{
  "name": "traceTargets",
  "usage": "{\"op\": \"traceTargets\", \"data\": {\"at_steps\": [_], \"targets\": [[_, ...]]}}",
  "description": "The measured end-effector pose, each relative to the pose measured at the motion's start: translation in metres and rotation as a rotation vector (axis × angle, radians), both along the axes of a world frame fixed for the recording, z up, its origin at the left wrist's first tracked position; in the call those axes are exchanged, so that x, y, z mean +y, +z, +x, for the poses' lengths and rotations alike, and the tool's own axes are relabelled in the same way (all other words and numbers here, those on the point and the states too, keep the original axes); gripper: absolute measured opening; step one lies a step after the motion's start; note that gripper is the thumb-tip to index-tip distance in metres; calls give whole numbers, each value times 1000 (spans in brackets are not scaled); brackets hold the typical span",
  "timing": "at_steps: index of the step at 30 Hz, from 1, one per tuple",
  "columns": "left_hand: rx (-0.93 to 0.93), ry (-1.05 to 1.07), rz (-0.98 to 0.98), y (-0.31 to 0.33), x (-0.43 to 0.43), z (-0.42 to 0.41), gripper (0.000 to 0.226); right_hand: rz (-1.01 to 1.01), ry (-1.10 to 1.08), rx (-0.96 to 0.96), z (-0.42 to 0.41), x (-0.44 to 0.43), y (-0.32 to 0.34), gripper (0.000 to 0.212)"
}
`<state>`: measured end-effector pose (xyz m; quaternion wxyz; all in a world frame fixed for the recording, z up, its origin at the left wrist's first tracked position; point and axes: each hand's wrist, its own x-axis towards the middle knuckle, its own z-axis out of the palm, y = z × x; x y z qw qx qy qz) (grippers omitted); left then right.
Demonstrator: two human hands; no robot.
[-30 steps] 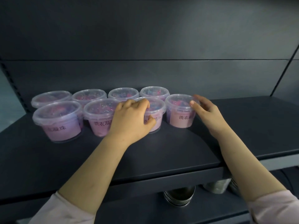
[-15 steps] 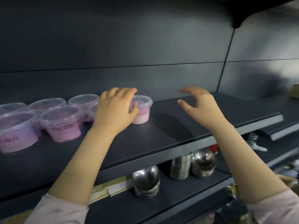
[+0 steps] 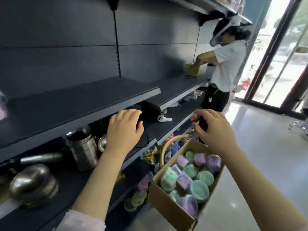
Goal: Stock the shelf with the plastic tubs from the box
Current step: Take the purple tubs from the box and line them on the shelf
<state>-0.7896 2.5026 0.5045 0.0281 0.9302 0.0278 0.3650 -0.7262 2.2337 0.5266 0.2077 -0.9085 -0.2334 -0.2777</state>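
Empty and loose-fingered, the left hand (image 3: 124, 129) and right hand (image 3: 215, 130) hover. The brown cardboard box (image 3: 168, 210) of green-and-purple plastic tubs (image 3: 199, 190) lies below, nearer the right hand.

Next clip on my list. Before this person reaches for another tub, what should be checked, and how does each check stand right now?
1. Top of the box open: ok.
2. Stock left: ok, many green and purple tubs lie inside.
3. The left hand free: ok, fingers loosely curled, holding nothing.
4. The right hand free: ok, it appears to hold nothing.
5. Room on the shelf: ok, a wide bare stretch shows.
6. Tub lids pressed shut: cannot tell, too blurred.
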Motion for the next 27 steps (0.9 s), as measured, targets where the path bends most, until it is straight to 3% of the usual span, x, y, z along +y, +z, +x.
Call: {"op": "traceTargets", "data": {"at_steps": [7,17,27], "targets": [[332,-190,-63,-102,-110,69,37,61,-154,311,51,-117,-108,39],[810,-256,-229,-237,-144,182,50,234,-323,684,125,-147,-253,45],[996,-169,-437,-359,-177,261,52,429,-436,767,228,-160,-377,55]]}}
